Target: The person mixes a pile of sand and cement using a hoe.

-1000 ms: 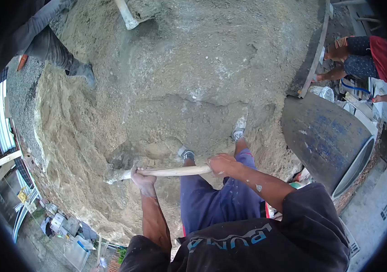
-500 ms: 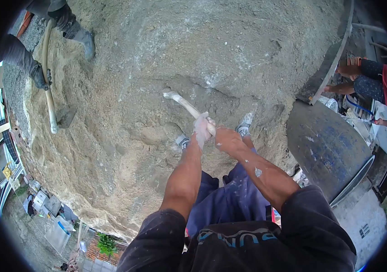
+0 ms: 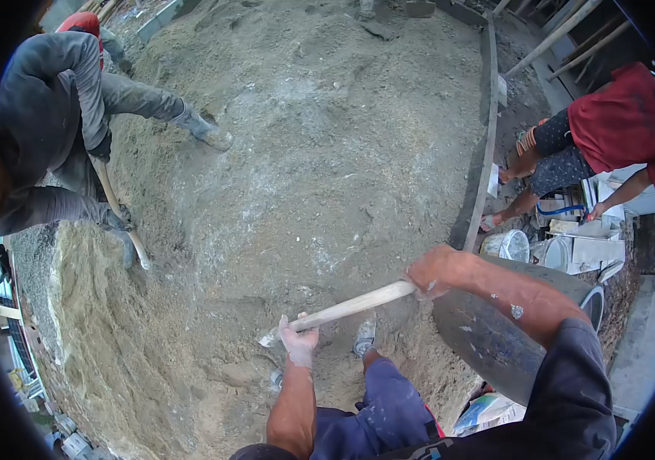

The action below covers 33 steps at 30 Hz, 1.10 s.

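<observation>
A pale wooden tool handle (image 3: pixel 362 303) slants across in front of me over the sand. My right hand (image 3: pixel 439 272) is wrapped round its right end, out to the right of my body. Lower down, near the other end, my left hand (image 3: pixel 301 336) cups the handle from beneath, with chalky residue on the skin. The whitish far end of the handle is close to the sand. Whatever head the tool carries cannot be made out. My boot (image 3: pixel 364 337) stands on the sand below the handle.
A broad grey sand heap (image 3: pixel 281 192) spreads ahead, bounded by a board (image 3: pixel 485 146). At left a bent co-worker (image 3: pixel 47 115) grips another wooden handle (image 3: pixel 116 203). A person in a red shirt (image 3: pixel 619 123) is beyond the board, near buckets (image 3: pixel 505 245). A large drum (image 3: pixel 496 330) lies at right.
My hands, close together before, are now apart. My right hand has moved up and right with the handle's end, which lies more sideways. The view has tilted up, showing more of both people.
</observation>
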Available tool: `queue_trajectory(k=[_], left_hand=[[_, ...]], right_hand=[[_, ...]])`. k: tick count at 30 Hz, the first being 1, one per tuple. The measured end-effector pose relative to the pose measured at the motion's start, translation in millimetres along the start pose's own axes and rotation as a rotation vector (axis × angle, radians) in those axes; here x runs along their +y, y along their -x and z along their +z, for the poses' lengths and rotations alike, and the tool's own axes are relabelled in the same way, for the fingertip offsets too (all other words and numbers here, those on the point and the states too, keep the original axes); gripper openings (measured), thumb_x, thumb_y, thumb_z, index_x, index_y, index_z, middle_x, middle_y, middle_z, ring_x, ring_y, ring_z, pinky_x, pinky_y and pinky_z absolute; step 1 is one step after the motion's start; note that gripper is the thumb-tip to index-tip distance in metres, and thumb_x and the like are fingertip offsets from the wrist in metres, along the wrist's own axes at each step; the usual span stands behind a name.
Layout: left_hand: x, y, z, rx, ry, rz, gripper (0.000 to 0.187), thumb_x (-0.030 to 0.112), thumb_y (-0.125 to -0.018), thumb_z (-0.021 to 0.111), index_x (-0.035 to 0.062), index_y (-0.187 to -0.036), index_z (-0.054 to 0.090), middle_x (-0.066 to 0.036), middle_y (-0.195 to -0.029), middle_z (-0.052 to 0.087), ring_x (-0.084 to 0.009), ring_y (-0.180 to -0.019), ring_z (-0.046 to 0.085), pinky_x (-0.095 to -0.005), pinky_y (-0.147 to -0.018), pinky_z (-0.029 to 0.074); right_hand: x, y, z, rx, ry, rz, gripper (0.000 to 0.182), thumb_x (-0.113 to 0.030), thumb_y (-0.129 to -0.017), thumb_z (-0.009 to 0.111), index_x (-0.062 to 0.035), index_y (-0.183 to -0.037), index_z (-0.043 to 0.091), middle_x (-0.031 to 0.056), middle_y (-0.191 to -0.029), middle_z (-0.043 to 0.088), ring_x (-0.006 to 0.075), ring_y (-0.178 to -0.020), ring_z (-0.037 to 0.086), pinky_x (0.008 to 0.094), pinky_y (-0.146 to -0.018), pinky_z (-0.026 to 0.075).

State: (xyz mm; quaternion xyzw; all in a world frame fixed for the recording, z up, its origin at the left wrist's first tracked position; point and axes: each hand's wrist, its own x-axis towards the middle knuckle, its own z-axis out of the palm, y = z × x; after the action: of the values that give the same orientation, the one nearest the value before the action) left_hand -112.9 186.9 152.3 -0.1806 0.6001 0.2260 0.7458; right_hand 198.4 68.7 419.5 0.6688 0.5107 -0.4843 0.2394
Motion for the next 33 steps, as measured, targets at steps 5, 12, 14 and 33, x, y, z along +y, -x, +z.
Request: queue_trajectory(k=[5,12,14,33], left_hand=[[-151.9,78.4,146.0,-0.286,0.040,-0.283,0.023,0.028,-0.091,0.055,0.0047,-0.088,0.054,-0.006,-0.081,0.058,-0.0246,-0.088,0.060,-0.0496,-0.095,0.043],[-251.4,128.5,162.7,-0.393,0.057,-0.386,0.020,0.027,-0.091,0.055,0.0072,-0.086,0.055,-0.003,-0.081,0.058,-0.0234,-0.088,0.060,-0.0500,-0.093,0.043],[-210.3,122.4,130.9,-0.299,-0.002,-0.336,0.018,0.026,-0.087,0.057,0.0084,-0.083,0.055,-0.002,-0.079,0.058,-0.0233,-0.085,0.060,-0.0496,-0.089,0.045],[402.3,111.3,-254.9,0.242,-0.076,0.634,0.022,0.027,-0.094,0.052,0.0131,-0.078,0.045,0.001,-0.063,0.045,-0.0130,-0.056,0.047,-0.0299,-0.053,0.046]], right_hand=[[156.8,147.1,-4.4,0.449,0.226,0.424,0.033,-0.017,-0.072,0.069,-0.0170,-0.105,0.062,0.0038,-0.099,0.063,0.0266,-0.098,0.060,0.0408,-0.076,0.048],[187.0,222.9,18.2,0.768,0.298,0.730,0.024,-0.010,-0.072,0.067,-0.0128,-0.096,0.066,0.0031,-0.097,0.058,0.0244,-0.101,0.054,0.0409,-0.078,0.046],[167.7,185.1,52.9,0.691,0.163,0.708,0.021,-0.011,-0.076,0.063,-0.0135,-0.096,0.068,0.0034,-0.099,0.060,0.0244,-0.103,0.054,0.0411,-0.079,0.046],[-493.5,-212.2,165.9,0.096,-0.498,-0.473,0.028,-0.014,-0.087,0.050,-0.0023,-0.111,0.055,0.0178,-0.095,0.068,0.0356,-0.095,0.065,0.0474,-0.079,0.050]])
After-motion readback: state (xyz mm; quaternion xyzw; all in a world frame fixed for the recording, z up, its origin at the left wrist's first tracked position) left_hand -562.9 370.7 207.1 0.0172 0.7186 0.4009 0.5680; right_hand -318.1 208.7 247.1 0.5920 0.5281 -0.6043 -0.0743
